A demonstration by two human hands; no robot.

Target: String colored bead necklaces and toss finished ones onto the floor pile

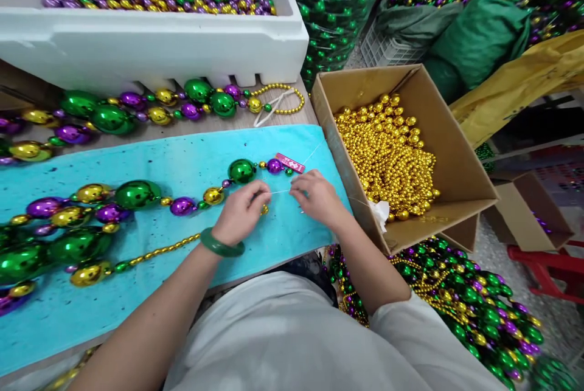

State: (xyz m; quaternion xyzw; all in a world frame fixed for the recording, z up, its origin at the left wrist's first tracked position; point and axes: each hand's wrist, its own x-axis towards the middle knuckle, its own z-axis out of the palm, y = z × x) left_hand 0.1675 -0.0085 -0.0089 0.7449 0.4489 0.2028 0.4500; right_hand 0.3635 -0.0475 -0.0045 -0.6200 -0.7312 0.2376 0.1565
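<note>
A thin pale thread point(280, 191) is stretched between my two hands over the blue cloth point(177, 157). My left hand point(244, 211) pinches one end of this short stretch, and my right hand point(317, 196) pinches the other. Just beyond them lies a strand of large green, purple and gold beads point(242, 170), running left along the cloth. A pink label point(291, 163) rests beside the strand's right end. Under my left hand a small gold bead point(264, 210) partly shows. A row of small gold beads point(164, 248) reaches toward my left wrist, where it is hidden.
Behind the cloth stands a white foam box point(182, 44) of mixed beads, with a finished-looking bead strand point(198, 90) before it. To the right, a cardboard box point(456, 154) holds gold bead strings point(387, 157). More bead necklaces point(474, 300) hang or lie below it.
</note>
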